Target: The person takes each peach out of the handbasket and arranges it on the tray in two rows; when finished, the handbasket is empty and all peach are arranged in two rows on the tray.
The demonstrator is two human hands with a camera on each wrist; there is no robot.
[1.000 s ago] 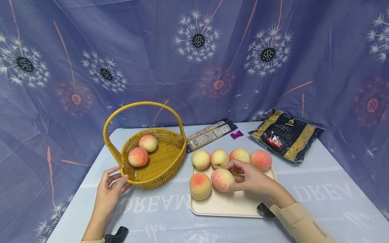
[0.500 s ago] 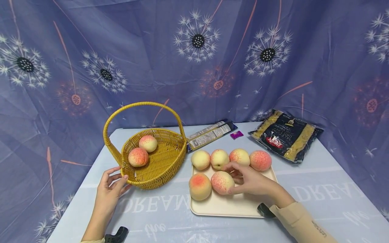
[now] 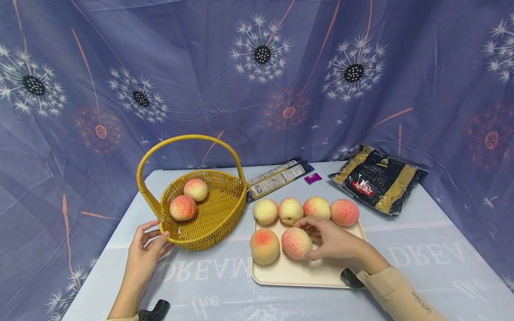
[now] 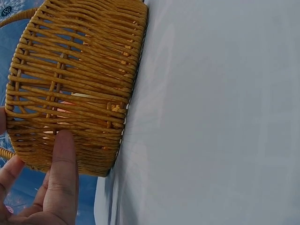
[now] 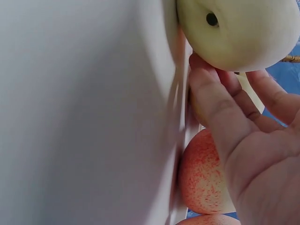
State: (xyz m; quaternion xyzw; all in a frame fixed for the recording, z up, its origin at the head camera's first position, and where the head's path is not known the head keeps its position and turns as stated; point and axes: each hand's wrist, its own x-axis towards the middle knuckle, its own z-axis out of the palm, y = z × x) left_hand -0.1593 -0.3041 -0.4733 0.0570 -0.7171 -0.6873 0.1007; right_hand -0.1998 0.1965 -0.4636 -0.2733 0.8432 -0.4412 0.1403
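We list, from the grip outward: right hand, its grip pinching one speckled peach between thumb and fingers, over the cream tray; we cannot tell whether fruit and tray touch. Just beside it, one orange-topped peach; behind, a row of four peaches. Left hand, relaxed, fingertips against the upright wicker basket; inside, two peaches. Farther back on the worktop, one black-and-gold bag.

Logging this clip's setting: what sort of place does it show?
Probably a staged tabletop set indoors, though the wider room is hidden: a purplish dandelion-print fabric curtain hangs behind a pale blue lettered tabletop, where a golden woven basket and a cream rectangular tray are laid out.
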